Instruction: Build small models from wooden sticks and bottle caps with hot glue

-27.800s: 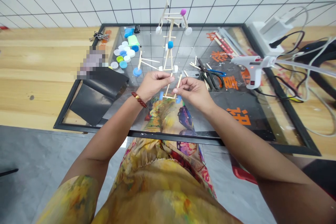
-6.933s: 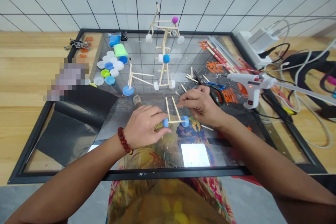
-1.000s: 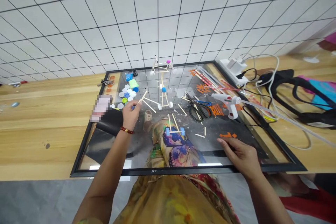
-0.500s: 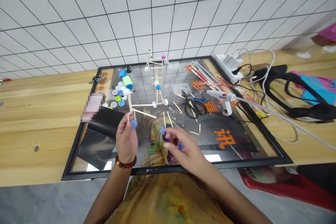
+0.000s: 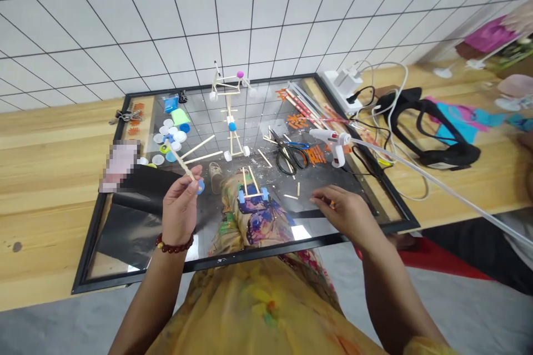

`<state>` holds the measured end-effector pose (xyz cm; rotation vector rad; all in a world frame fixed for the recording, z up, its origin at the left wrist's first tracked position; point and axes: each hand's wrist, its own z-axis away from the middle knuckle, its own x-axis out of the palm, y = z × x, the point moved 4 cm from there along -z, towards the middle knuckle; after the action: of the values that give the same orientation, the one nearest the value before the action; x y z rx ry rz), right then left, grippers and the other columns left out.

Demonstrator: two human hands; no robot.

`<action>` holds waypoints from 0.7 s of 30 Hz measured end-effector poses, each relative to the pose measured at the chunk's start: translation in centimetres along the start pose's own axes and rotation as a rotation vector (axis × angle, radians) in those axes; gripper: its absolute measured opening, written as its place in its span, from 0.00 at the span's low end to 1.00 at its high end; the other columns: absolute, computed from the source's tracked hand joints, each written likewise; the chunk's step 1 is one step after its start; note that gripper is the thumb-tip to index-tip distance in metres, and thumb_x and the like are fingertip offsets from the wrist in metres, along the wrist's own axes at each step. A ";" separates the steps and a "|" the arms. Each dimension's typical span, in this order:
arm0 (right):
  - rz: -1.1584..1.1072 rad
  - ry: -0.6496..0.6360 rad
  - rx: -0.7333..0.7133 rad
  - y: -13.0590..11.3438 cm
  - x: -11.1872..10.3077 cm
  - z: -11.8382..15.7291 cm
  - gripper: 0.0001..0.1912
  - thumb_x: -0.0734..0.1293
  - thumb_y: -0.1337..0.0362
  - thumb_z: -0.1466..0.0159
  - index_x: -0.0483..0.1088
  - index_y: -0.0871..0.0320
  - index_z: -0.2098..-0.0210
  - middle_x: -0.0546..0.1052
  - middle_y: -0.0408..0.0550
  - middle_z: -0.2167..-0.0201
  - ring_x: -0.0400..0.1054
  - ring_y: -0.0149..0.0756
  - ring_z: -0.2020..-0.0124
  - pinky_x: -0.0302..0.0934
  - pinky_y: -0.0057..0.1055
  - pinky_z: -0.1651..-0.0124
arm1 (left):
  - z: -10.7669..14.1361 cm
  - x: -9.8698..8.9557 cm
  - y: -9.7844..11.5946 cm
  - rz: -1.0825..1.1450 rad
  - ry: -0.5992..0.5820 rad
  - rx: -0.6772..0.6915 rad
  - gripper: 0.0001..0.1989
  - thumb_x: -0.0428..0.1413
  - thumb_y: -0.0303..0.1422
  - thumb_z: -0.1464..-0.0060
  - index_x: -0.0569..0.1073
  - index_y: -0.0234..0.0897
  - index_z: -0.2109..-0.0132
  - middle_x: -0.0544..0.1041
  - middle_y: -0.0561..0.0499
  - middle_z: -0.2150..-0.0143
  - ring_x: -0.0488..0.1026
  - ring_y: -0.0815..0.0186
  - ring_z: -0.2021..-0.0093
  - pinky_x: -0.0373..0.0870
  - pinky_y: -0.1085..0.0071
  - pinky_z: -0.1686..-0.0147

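Observation:
My left hand (image 5: 180,205) is closed around a pale wooden-stick frame (image 5: 182,164), with a round blue cap (image 5: 200,186) at its lower end by my fingertips. The frame's sticks reach up and to the right from my grip. My right hand (image 5: 343,211) hovers over the right side of the glass, fingers loosely bent, with a gap by the thumb and nothing visible in it. Between my hands lies a small stick piece (image 5: 253,196) with a blue wheel at each end. Farther back rests a longer stick model (image 5: 229,111) with white wheels and a blue cap.
Black scissors (image 5: 287,158) lie among cut sticks. A white glue gun (image 5: 333,144) trails a long clear rod to the right. Several bottle caps (image 5: 179,136) are grouped at left. A power strip (image 5: 341,91), cables and a black headset strap (image 5: 452,138) lie at the right.
My right hand has let go of the small blue-wheeled stick piece and moved right. My left hand still holds its frame, now tilted differently. The camera view has shifted.

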<state>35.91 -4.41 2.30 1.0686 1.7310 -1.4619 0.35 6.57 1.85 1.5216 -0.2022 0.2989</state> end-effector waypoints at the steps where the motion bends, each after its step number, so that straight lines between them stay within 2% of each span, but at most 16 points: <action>1: 0.066 -0.012 -0.008 0.1 0.2 -0.1 0.08 0.66 0.62 0.34 0.77 0.56 0.64 0.80 0.46 0.68 0.74 0.34 0.72 0.66 0.30 0.69 | -0.1 0.2 -0.1 0.011 -0.005 0.003 0.10 0.71 0.38 0.54 0.80 0.43 0.66 0.83 0.50 0.51 0.78 0.59 0.45 0.74 0.56 0.42; 4: 0.220 -0.017 -0.066 0.0 0.6 -1.0 0.09 0.65 0.65 0.33 0.78 0.55 0.60 0.81 0.47 0.64 0.75 0.34 0.69 0.64 0.29 0.69 | 0.0 0.8 0.0 0.056 -0.018 0.015 0.09 0.70 0.36 0.53 0.79 0.42 0.66 0.83 0.50 0.50 0.80 0.62 0.50 0.75 0.59 0.44; 8: 0.309 -0.109 -0.280 -0.3 1.3 -2.4 0.18 0.61 0.74 0.34 0.78 0.54 0.53 0.80 0.50 0.57 0.75 0.36 0.61 0.65 0.30 0.62 | 0.1 1.5 0.9 0.139 -0.035 -0.011 0.09 0.70 0.35 0.52 0.78 0.39 0.67 0.83 0.48 0.50 0.80 0.60 0.51 0.76 0.62 0.47; 10: 0.357 -0.150 -0.376 -0.2 1.7 -2.9 0.19 0.61 0.76 0.36 0.79 0.53 0.54 0.79 0.50 0.57 0.74 0.36 0.62 0.64 0.31 0.60 | 0.0 2.0 1.1 0.198 -0.064 -0.061 0.09 0.69 0.35 0.52 0.78 0.38 0.66 0.83 0.46 0.50 0.80 0.59 0.52 0.76 0.61 0.47; 15: 0.407 -0.175 -0.492 0.2 2.1 -3.4 0.13 0.62 0.73 0.33 0.78 0.57 0.62 0.78 0.51 0.62 0.72 0.37 0.65 0.64 0.32 0.60 | -0.2 3.1 0.8 0.294 -0.167 -0.204 0.12 0.67 0.37 0.51 0.78 0.39 0.59 0.82 0.44 0.51 0.80 0.58 0.50 0.75 0.60 0.45; 18: 0.273 -0.164 -0.470 -0.4 1.6 -3.4 0.12 0.61 0.71 0.31 0.76 0.59 0.64 0.78 0.52 0.64 0.73 0.38 0.65 0.66 0.33 0.60 | -0.1 3.2 0.1 0.339 -0.218 -0.269 0.17 0.67 0.38 0.51 0.78 0.40 0.54 0.82 0.44 0.50 0.80 0.58 0.51 0.75 0.60 0.45; 21: -0.110 -0.079 -0.308 -1.7 0.7 -3.8 0.07 0.64 0.66 0.31 0.74 0.57 0.60 0.78 0.50 0.63 0.73 0.35 0.63 0.67 0.32 0.59 | 0.2 2.9 -0.4 0.359 -0.242 -0.280 0.20 0.67 0.38 0.52 0.79 0.40 0.52 0.81 0.45 0.49 0.79 0.58 0.51 0.75 0.61 0.46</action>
<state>34.23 -0.63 3.18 0.7550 1.9070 -1.2308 3.20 6.56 2.36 1.2361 -0.6858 0.3530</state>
